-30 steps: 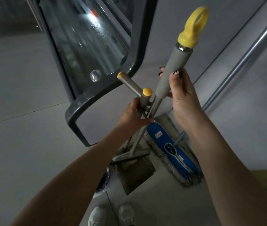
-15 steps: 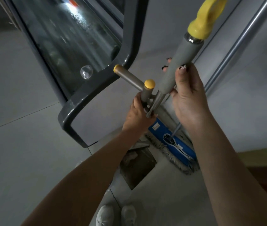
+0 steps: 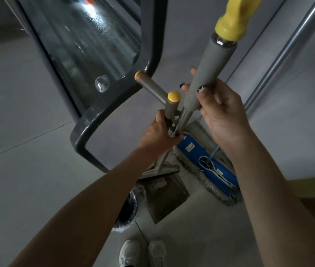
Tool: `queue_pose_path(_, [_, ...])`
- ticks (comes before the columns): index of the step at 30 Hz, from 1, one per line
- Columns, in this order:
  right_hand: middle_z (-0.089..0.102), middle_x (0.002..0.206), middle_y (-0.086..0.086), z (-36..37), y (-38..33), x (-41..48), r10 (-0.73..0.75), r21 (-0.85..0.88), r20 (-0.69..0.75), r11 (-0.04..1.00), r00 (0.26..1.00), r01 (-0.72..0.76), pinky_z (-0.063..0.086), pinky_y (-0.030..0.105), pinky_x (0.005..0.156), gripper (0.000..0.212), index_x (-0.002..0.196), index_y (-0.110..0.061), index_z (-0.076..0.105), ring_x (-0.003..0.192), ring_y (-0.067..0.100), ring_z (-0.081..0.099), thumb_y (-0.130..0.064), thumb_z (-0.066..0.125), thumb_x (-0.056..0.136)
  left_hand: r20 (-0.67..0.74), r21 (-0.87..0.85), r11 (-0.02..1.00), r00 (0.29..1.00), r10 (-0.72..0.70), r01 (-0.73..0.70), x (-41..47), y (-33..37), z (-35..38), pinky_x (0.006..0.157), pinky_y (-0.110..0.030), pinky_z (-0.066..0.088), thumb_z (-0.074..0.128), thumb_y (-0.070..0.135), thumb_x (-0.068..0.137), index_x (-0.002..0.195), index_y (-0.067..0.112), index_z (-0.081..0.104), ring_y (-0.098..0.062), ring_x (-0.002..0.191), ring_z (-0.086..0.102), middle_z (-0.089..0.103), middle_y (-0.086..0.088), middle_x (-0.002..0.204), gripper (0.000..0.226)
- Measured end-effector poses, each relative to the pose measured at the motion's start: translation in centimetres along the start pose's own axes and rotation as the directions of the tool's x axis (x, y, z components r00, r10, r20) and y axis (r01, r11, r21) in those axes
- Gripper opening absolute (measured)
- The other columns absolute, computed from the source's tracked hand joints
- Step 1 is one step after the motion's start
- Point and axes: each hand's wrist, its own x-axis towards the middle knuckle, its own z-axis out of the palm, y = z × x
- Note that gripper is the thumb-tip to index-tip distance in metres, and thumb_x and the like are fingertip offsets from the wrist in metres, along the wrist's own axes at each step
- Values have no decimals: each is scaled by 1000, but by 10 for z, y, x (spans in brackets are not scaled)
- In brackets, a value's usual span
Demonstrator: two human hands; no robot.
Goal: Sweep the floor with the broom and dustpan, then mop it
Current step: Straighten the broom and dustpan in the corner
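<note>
Here, right fingers point(image 3: 207, 98) gripping broom point(image 3: 210, 68), left fingers point(image 3: 160, 121) gripping dustpan handle point(image 3: 171, 108), mop label point(image 3: 190, 147) illegible.

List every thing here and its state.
Broom: handle gripped by right hand.
Dustpan: pan end down, handle held by left hand.
Mop: head flat on floor, untouched.
Bin: lined with a bag.

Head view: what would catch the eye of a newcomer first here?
The right hand grips a thick grey handle with a yellow cap, upper centre. Beside it, the left hand holds a yellow-tipped dustpan handle; a blue mop head lies on the floor below.
</note>
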Motion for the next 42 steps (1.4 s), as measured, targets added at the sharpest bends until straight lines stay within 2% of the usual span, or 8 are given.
queue_pose_path(2, [68, 113, -7, -9, 2, 0, 13, -78, 62, 997, 998, -8, 47, 25, 97, 23, 107, -34, 60, 115, 8, 59, -33, 62, 84, -1, 5, 1000, 1000, -6, 6, 0, 0, 1, 47, -10, 23, 77, 34, 70, 114, 18, 37, 7, 59, 37, 35, 23, 71, 61])
queue_pose_path(4, [64, 120, -11, -19, 1, 4, 54, -117, 166, 992, 985, -35, 47, 16, 93, 34, 111, -36, 58, 119, 3, 55, -28, 67, 79, 18, 7, 1000, 1000, -6, 6, -1, 1, 2, 47, -11, 26, 76, 33, 71, 113, 18, 36, 3, 59, 40, 37, 22, 71, 60])
queue_pose_path(8, [55, 129, -25, -36, -10, 24, 222, -271, 421, 956, 879, -112, 43, 24, 102, 61, 121, -42, 52, 126, -4, 46, -27, 74, 66, 12, 5, 1000, 1000, -2, 2, -2, 3, 4, 47, -11, 27, 75, 30, 72, 115, 16, 36, -9, 64, 46, 42, 17, 75, 59])
queue_pose_path(10, [54, 131, -24, -39, -15, 36, 288, -324, 502, 937, 815, -131, 44, 18, 99, 66, 124, -40, 51, 125, -5, 46, -24, 75, 65, 3, 1, 1000, 1000, 5, -5, -3, 4, 5, 47, -10, 25, 74, 28, 72, 116, 15, 37, -11, 66, 47, 46, 12, 81, 59])
queue_pose_path(19, [46, 141, -12, -33, -19, 60, 413, -419, 647, 895, 641, -153, 42, 16, 100, 76, 133, -32, 42, 129, 0, 43, -8, 69, 67, 48, -25, 1000, 999, -7, 9, -3, 2, -3, 49, -8, 26, 74, 27, 74, 118, 17, 35, -9, 71, 48, 47, 10, 88, 61])
queue_pose_path(27, [42, 142, -17, -22, -22, 59, 365, -510, 609, 860, 704, -5, 39, 6, 97, 65, 122, -30, 54, 128, -8, 40, 8, 71, 73, 73, -28, 999, 997, -30, 32, 1, 2, -8, 43, -9, 31, 75, 28, 73, 120, 19, 35, 7, 61, 41, 39, 21, 75, 62])
queue_pose_path(35, [48, 132, -24, -23, -24, 60, 392, -596, 545, 803, 741, 14, 37, -2, 88, 73, 130, -31, 51, 119, -17, 42, 0, 77, 69, 103, 39, 999, 994, -27, 23, 2, 1, -10, 46, -10, 25, 75, 31, 74, 117, 18, 33, 4, 56, 38, 37, 19, 70, 61])
queue_pose_path(42, [52, 129, -22, -26, -20, 60, 358, -579, 557, 814, 749, 41, 36, -4, 84, 66, 123, -24, 58, 116, -19, 45, -9, 78, 62, 103, 50, 999, 995, -12, 7, 1, 6, -10, 52, -17, 35, 75, 31, 74, 119, 15, 35, -12, 69, 49, 47, 9, 83, 62])
